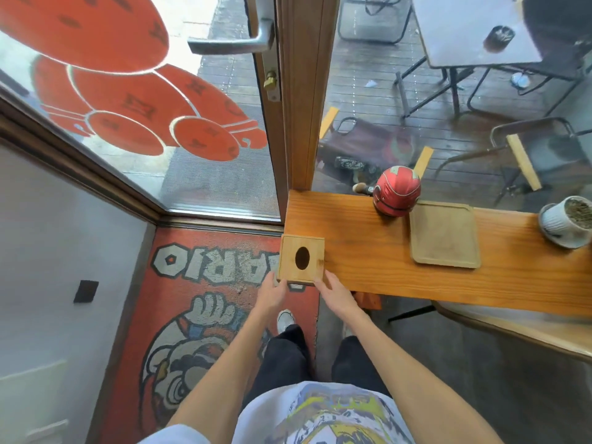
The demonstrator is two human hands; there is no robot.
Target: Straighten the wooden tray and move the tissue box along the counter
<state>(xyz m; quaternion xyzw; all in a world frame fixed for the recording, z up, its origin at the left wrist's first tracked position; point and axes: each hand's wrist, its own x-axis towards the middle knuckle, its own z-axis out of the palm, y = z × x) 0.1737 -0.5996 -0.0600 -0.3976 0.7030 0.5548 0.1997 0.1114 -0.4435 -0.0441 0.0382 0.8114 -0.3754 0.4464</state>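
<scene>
A square wooden tissue box (pixel 301 258) with a dark oval hole in its lid stands at the left end of the wooden counter (pixel 368 251), near its front corner. My left hand (pixel 270 294) touches the box's near left corner and my right hand (pixel 334 291) its near right corner, so both grip it from the front. The wooden tray (pixel 443 235), flat with a raised rim, lies farther right on the counter, roughly parallel to the edge.
A red miniature helmet (pixel 397 191) stands at the tray's far left corner. A white ribbed plant pot (pixel 568 219) sits at the counter's right end. A glass door with a metal handle (pixel 237 43) and wooden frame (pixel 304 91) rises left of the counter.
</scene>
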